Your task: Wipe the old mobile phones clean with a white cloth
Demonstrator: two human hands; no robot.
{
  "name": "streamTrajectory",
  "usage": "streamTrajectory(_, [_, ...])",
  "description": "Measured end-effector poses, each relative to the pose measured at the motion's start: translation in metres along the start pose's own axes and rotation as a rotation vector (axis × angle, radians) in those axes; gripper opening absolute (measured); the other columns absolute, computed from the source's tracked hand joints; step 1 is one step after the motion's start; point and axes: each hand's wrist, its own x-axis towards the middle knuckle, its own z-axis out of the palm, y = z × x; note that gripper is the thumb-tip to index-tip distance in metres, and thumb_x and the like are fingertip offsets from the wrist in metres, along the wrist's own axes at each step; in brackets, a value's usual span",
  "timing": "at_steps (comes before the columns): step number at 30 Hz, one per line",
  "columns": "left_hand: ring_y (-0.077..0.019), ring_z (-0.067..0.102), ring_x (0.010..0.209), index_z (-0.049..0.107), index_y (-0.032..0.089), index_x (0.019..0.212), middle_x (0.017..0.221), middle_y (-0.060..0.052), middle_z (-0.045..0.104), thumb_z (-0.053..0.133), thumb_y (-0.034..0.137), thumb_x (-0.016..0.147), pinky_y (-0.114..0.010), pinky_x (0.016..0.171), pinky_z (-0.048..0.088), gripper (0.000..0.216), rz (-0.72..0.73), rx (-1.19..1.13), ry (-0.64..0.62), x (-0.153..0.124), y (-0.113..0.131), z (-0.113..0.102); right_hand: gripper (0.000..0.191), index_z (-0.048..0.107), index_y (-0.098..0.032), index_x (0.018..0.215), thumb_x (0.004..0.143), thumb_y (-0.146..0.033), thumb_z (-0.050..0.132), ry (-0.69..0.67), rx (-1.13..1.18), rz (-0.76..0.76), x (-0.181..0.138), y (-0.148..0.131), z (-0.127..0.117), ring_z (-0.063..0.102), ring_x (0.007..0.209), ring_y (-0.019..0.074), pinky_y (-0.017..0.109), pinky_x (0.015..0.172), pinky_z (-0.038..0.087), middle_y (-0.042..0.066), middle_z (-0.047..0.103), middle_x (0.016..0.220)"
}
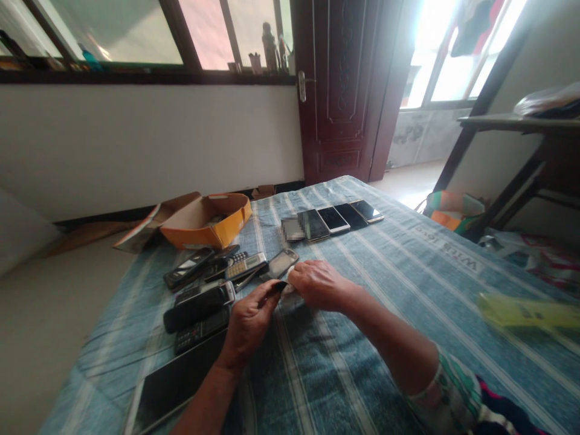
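Near the middle of the bed, my left hand (252, 317) pinches a small dark object (281, 286), mostly hidden by the fingers; its kind does not show. My right hand (317, 284) is closed on a crumpled white cloth or tissue (290, 281), pressed against the dark object's end. Just beyond the hands lies a phone with a grey screen (283, 263). To the left is a loose pile of old keypad phones, among them a silver one (246, 266) and a black one (194, 308). A large dark-screened tablet (174, 386) lies beside my left forearm.
An open orange cardboard box (208, 232) stands at the bed's far left edge. Several smartphones (334, 220) lie in a row at the far side. A yellow packet (530, 311) rests at the right on the striped blue bedsheet (385, 266). Behind is a dark red door (339, 121).
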Motion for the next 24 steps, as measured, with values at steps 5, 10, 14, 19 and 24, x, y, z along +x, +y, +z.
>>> streamTrajectory(5, [-0.0218, 0.069, 0.086, 0.071, 0.018, 0.095, 0.096, -0.006, 0.073, 0.054, 0.033, 0.079, -0.032, 0.081, 0.054, 0.028, 0.042, 0.077, -0.057, 0.0, -0.002, -0.003, 0.014, 0.057, -0.014, 0.088, 0.086, -0.011, 0.043, 0.005, -0.007, -0.029, 0.001, -0.005, 0.013, 0.057, 0.075, 0.0194, 0.028, 0.06, 0.033, 0.009, 0.062, 0.084])
streamTrajectory(10, [-0.0196, 0.069, 0.078, 0.071, 0.019, 0.092, 0.086, -0.004, 0.074, 0.052, 0.031, 0.079, -0.026, 0.071, 0.054, 0.026, 0.084, 0.124, -0.096, 0.0, -0.001, -0.004, 0.014, 0.058, -0.015, 0.09, 0.087, -0.013, 0.044, -0.001, -0.011, -0.023, 0.001, -0.007, 0.017, 0.057, 0.078, 0.0191, 0.028, 0.064, 0.034, 0.008, 0.062, 0.086])
streamTrajectory(14, [-0.0195, 0.069, 0.08, 0.07, 0.018, 0.093, 0.087, -0.004, 0.074, 0.052, 0.033, 0.081, -0.026, 0.071, 0.053, 0.026, 0.104, 0.144, -0.103, 0.0, -0.001, -0.004, 0.014, 0.06, -0.015, 0.087, 0.085, -0.013, 0.047, -0.044, 0.005, -0.031, -0.005, 0.002, 0.008, 0.057, 0.074, 0.0172, 0.028, 0.064, 0.033, 0.007, 0.063, 0.085])
streamTrajectory(19, [-0.0187, 0.068, 0.077, 0.07, 0.018, 0.094, 0.087, -0.004, 0.073, 0.052, 0.035, 0.082, -0.025, 0.07, 0.052, 0.027, 0.097, 0.147, -0.122, 0.0, -0.001, -0.001, 0.018, 0.061, -0.015, 0.083, 0.086, -0.013, 0.044, -0.077, 0.009, 0.031, -0.013, 0.009, -0.005, 0.057, 0.069, 0.0158, 0.027, 0.059, 0.03, 0.006, 0.064, 0.082])
streamTrajectory(24, [-0.0206, 0.069, 0.08, 0.07, 0.018, 0.093, 0.085, -0.005, 0.073, 0.049, 0.034, 0.082, -0.026, 0.071, 0.053, 0.029, 0.123, 0.101, -0.131, 0.0, 0.003, -0.001, 0.016, 0.06, -0.014, 0.088, 0.087, -0.014, 0.044, 0.0, 0.002, -0.014, -0.003, -0.008, 0.006, 0.058, 0.075, 0.0186, 0.029, 0.064, 0.033, 0.008, 0.064, 0.086])
